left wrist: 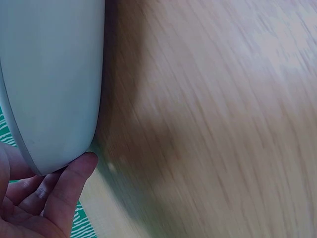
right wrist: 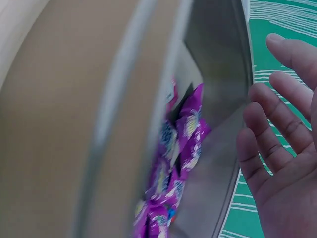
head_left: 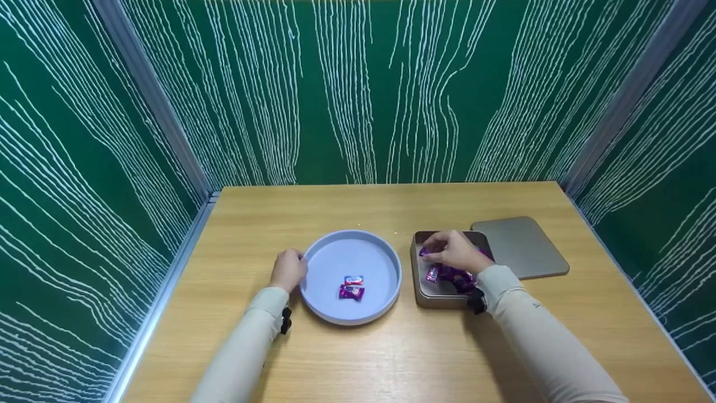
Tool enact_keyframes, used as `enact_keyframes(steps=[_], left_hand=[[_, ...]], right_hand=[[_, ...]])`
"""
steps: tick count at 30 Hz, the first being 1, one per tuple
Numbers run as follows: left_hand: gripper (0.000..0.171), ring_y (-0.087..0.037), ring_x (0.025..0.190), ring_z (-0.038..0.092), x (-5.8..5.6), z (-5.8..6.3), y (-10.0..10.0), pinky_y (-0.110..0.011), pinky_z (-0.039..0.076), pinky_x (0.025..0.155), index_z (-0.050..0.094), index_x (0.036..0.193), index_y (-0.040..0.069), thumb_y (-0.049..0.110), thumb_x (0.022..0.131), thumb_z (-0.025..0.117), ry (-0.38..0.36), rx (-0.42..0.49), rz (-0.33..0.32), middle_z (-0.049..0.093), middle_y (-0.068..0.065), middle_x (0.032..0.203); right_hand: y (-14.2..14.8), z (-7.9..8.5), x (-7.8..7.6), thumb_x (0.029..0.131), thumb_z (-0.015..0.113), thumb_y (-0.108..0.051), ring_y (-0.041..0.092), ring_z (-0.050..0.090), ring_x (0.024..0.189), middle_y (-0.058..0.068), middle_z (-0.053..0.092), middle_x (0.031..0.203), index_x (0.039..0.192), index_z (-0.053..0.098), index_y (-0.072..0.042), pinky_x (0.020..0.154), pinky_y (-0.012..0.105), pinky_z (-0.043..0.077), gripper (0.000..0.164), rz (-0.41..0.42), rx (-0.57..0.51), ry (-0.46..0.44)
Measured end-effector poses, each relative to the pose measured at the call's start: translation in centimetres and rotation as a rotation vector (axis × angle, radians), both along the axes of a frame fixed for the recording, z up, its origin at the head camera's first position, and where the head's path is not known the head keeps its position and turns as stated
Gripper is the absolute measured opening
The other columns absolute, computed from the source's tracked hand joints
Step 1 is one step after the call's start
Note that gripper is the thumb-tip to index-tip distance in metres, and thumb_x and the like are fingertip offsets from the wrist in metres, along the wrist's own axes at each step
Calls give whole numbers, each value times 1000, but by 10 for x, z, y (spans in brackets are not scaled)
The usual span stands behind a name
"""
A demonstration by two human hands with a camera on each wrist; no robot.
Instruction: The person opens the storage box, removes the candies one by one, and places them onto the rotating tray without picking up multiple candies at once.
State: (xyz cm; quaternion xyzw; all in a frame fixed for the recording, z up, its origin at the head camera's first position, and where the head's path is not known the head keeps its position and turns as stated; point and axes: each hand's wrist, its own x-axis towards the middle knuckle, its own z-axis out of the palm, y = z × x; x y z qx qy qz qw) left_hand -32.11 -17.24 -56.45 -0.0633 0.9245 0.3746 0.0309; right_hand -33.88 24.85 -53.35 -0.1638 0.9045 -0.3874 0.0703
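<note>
My left hand [head_left: 289,270] grips the left edge of a round, pale blue, raised-rim tray [head_left: 351,252]. In the left wrist view, its fingers [left wrist: 74,178] lie against the lower side of the tray's wall [left wrist: 54,89]. Toward the front of the tray lie a red, white and blue wrapped candy [head_left: 353,280] and purple-wrapped candy [head_left: 351,292]. My right hand [head_left: 454,250] is over a square metal tin [head_left: 442,302] holding several purple-wrapped candies [head_left: 447,273]. The right wrist view shows its fingers [right wrist: 256,116] apart and slightly bent beside the tin's wall, with nothing between them.
A flat grey metal lid [head_left: 520,246] lies on the wooden table [head_left: 358,364], behind and right of the tin. Green panels [head_left: 335,112] with white wavy lines enclose the table at the back and both sides, with metal posts [head_left: 156,95] at the corners.
</note>
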Motion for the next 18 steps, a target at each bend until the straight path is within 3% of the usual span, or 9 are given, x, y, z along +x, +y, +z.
enact_keyframes(steps=[6, 14, 18], left_hand=[[28, -17, 67, 59, 1, 2, 0, -25, 49, 58, 81, 102, -4, 6, 106, 55, 18, -29, -8, 67, -6, 76], [28, -19, 74, 66, 1, 2, 1, -30, 57, 66, 80, 111, -5, 7, 106, 56, 15, -38, 1, 74, -11, 85], [28, -21, 76, 68, 1, 2, 1, -31, 60, 68, 79, 115, -6, 7, 106, 56, -1, -19, 9, 76, -14, 88]], right_hand=[[8, -9, -1, 89, 89, -10, 16, 67, 87, 18, 81, 104, 109, 80, 4, 79, 27, 55, 27, -2, -2, 7], [16, -18, -1, 87, 91, -12, 19, 68, 93, 13, 81, 103, 108, 81, -1, 93, 45, 59, 26, -17, 68, -11], [18, -23, -2, 86, 91, -9, 18, 68, 91, 12, 80, 101, 106, 81, -1, 90, 44, 59, 23, -1, 93, -15]])
